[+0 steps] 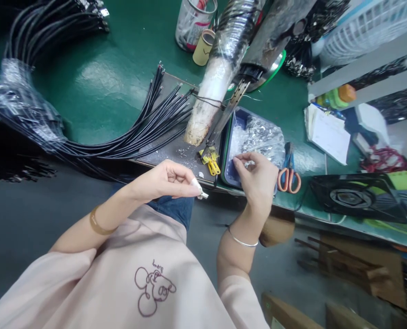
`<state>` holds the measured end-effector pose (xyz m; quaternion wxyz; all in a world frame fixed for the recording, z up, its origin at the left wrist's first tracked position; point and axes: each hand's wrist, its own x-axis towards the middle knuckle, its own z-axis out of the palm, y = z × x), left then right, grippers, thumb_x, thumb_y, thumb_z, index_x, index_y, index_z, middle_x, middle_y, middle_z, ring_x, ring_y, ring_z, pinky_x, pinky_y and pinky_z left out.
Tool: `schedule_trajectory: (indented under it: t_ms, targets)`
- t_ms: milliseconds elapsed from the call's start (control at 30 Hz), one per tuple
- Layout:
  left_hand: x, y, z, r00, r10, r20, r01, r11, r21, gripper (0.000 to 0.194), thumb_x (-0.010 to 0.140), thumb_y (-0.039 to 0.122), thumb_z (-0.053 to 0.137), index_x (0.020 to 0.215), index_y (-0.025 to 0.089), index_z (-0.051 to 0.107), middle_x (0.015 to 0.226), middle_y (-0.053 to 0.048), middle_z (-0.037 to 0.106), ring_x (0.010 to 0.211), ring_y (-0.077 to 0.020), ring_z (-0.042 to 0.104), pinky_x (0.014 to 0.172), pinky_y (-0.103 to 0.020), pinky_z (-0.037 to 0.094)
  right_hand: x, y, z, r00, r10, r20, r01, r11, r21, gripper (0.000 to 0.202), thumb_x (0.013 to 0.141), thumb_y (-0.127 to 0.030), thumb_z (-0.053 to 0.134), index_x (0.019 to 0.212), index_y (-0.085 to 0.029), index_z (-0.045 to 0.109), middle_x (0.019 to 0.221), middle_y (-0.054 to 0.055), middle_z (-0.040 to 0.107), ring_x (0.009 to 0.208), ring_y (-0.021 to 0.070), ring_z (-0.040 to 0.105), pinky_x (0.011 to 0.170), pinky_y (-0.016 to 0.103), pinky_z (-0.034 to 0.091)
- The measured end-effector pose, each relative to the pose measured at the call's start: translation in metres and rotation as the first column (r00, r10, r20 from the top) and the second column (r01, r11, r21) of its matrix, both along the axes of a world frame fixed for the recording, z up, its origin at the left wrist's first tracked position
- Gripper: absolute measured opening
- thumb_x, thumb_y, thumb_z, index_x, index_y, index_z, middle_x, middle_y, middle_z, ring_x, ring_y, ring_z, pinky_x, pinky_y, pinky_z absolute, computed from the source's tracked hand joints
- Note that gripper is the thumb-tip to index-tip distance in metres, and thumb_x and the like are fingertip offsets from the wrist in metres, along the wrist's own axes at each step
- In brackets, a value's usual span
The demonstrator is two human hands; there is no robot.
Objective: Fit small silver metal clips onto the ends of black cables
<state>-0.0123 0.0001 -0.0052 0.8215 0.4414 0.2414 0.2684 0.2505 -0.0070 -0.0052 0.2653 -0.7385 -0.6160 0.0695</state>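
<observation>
My left hand (172, 180) is closed in a pinch on a small metal connector (203, 195), held just off the table's front edge. White wrapping shows at the pinching fingertip. My right hand (258, 176) hangs over a blue tray (228, 176), thumb and forefinger pressed together; whatever they hold is too small to name. Small clear and silvery pieces (263, 139) fill the tray in a plastic bag and loose. Between the hands, a yellow plastic clip (213, 163) lies under a soldering iron (229, 109) that points down. Black cables (121, 146) with stripped ends fan out on a dark board (158, 157).
Orange-handled scissors (289, 178) lie right of the tray. A wrapped pipe (217, 77) slants down over the board. Behind stand a clear tub (193, 27) and a cardboard tube (204, 48). Further right are a paper pad (330, 137) and a black fan (357, 196).
</observation>
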Motion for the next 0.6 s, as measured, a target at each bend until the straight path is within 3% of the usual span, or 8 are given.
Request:
schedule_trajectory:
  t_ms: [167, 300, 400, 467, 533, 600]
  targets:
    - [0.004, -0.001, -0.001, 0.992, 0.124, 0.011, -0.124, 0.992, 0.005, 0.023, 0.072, 0.032, 0.081, 0.066, 0.014, 0.069, 0.05, 0.004, 0.051, 0.045, -0.0049, 0.038, 0.041, -0.018, 0.027, -0.002, -0.012, 0.007, 0.997, 0.04, 0.063, -0.041, 0.999, 0.009, 0.027, 0.085, -0.044, 0.062, 0.071, -0.021, 0.063, 0.058, -0.004, 0.053, 0.05, 0.0128, 0.04, 0.057, 0.029, 0.034]
    - [0.007, -0.003, -0.005, 0.973, 0.231, -0.022, -0.23, 0.973, 0.031, 0.026, 0.074, 0.033, 0.076, 0.062, 0.015, 0.062, 0.046, 0.006, 0.045, 0.043, -0.0039, 0.031, 0.04, -0.019, 0.02, -0.007, -0.026, 0.01, 0.995, -0.067, 0.077, 0.054, 0.987, 0.154, 0.03, 0.088, -0.047, 0.063, 0.072, -0.022, 0.064, 0.048, -0.007, 0.043, 0.045, 0.0119, 0.037, 0.053, 0.028, 0.032]
    - [0.011, -0.004, -0.005, 0.943, 0.321, -0.088, -0.312, 0.945, 0.101, 0.025, 0.074, 0.03, 0.075, 0.061, 0.015, 0.06, 0.048, 0.005, 0.048, 0.044, -0.0047, 0.036, 0.042, -0.018, 0.025, -0.017, -0.031, 0.01, 0.988, -0.147, -0.053, 0.156, 0.937, 0.311, 0.023, 0.086, -0.039, 0.068, 0.072, -0.021, 0.065, 0.052, -0.006, 0.05, 0.044, 0.0108, 0.041, 0.051, 0.027, 0.034]
    - [0.013, -0.006, -0.005, 0.913, 0.386, -0.13, -0.362, 0.916, 0.175, 0.022, 0.074, 0.028, 0.074, 0.062, 0.015, 0.061, 0.052, 0.004, 0.051, 0.047, -0.0056, 0.04, 0.045, -0.019, 0.031, -0.028, -0.033, 0.01, 0.973, -0.132, -0.189, 0.2, 0.889, 0.411, 0.018, 0.084, -0.035, 0.07, 0.074, -0.021, 0.066, 0.061, -0.003, 0.06, 0.05, 0.0114, 0.05, 0.052, 0.026, 0.039]
    - [0.017, -0.009, -0.004, 0.876, 0.461, -0.141, -0.416, 0.871, 0.262, 0.02, 0.075, 0.026, 0.072, 0.063, 0.015, 0.061, 0.055, 0.003, 0.053, 0.05, -0.0065, 0.045, 0.049, -0.019, 0.036, -0.04, -0.037, 0.01, 0.947, -0.046, -0.317, 0.195, 0.868, 0.457, 0.012, 0.082, -0.031, 0.073, 0.078, -0.021, 0.068, 0.069, -0.001, 0.066, 0.058, 0.013, 0.06, 0.054, 0.025, 0.045]
    - [0.02, -0.012, -0.004, 0.84, 0.528, -0.129, -0.463, 0.819, 0.339, 0.017, 0.076, 0.023, 0.07, 0.064, 0.015, 0.061, 0.059, 0.002, 0.056, 0.053, -0.0075, 0.049, 0.053, -0.019, 0.042, -0.054, -0.041, 0.01, 0.901, 0.09, -0.425, 0.113, 0.896, 0.43, 0.005, 0.081, -0.026, 0.074, 0.081, -0.022, 0.071, 0.075, -0.001, 0.07, 0.066, 0.0136, 0.066, 0.056, 0.024, 0.049]
